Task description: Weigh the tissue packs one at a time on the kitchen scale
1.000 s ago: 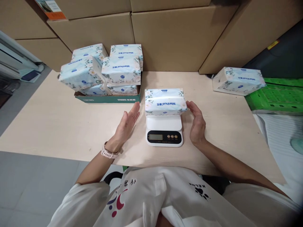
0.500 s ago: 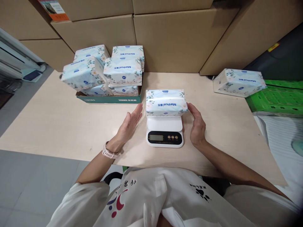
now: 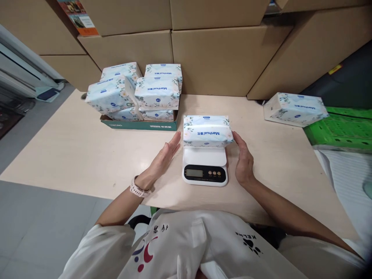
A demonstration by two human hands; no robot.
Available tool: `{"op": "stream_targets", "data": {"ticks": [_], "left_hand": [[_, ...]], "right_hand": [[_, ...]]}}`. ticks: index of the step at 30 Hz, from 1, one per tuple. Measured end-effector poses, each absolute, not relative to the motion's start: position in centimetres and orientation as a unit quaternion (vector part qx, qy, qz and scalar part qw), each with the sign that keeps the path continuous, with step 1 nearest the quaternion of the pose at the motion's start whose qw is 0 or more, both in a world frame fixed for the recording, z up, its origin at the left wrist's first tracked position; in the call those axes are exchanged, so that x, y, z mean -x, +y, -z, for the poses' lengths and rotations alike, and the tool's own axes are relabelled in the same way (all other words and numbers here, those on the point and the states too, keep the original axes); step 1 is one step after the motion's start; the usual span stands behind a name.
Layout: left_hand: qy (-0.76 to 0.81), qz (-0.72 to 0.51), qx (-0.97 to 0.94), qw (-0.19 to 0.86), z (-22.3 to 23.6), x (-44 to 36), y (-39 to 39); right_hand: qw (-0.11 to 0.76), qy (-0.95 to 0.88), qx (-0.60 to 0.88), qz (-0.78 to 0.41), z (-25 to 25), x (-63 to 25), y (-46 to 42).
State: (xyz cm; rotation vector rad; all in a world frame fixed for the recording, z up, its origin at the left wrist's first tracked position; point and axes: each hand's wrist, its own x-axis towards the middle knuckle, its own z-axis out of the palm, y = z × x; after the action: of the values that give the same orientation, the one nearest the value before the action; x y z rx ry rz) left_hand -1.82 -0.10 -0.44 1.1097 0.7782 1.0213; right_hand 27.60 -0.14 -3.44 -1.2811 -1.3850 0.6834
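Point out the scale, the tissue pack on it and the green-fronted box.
Scale [image 3: 205,157], head view: bare part of its platform.
Tissue pack [image 3: 208,133], head view: printed face.
Green-fronted box [image 3: 136,125], head view: front wall.

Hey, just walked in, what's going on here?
A person's open left hand and right hand flank a tissue pack resting on a white scale. The left hand is apart from it; the right is at its end, perhaps touching. More packs are piled in a green carton to the left; another pack sits at right.

Both hands [image 3: 163,161] [image 3: 244,164] flank a tissue pack [image 3: 207,131] lying on a white scale [image 3: 205,158].
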Motion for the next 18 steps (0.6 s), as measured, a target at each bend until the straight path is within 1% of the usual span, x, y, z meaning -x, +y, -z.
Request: {"op": "stream_targets", "data": {"ticks": [4,11,15,18], "left_hand": [[0.331,-0.447,-0.507,0.659,0.8,1.6,0.1],[0.312,-0.453,-0.538,0.638,0.0,0.5,-0.2],[0.336,-0.506,-0.558,0.566,-1.9,1.8,-0.5],[0.369,-0.553,-0.583,0.468,-5.4,3.8,0.2]], "right_hand": [[0.525,-0.582,0.553,-0.284,2.9,-27.6,0.2],[0.451,-0.638,0.530,-0.330,2.6,-27.0,0.8],[0.472,-0.724,0.421,-0.274,-0.4,-25.0,2.0],[0.500,-0.749,0.361,-0.242,-3.7,-21.7,4.2]]}}
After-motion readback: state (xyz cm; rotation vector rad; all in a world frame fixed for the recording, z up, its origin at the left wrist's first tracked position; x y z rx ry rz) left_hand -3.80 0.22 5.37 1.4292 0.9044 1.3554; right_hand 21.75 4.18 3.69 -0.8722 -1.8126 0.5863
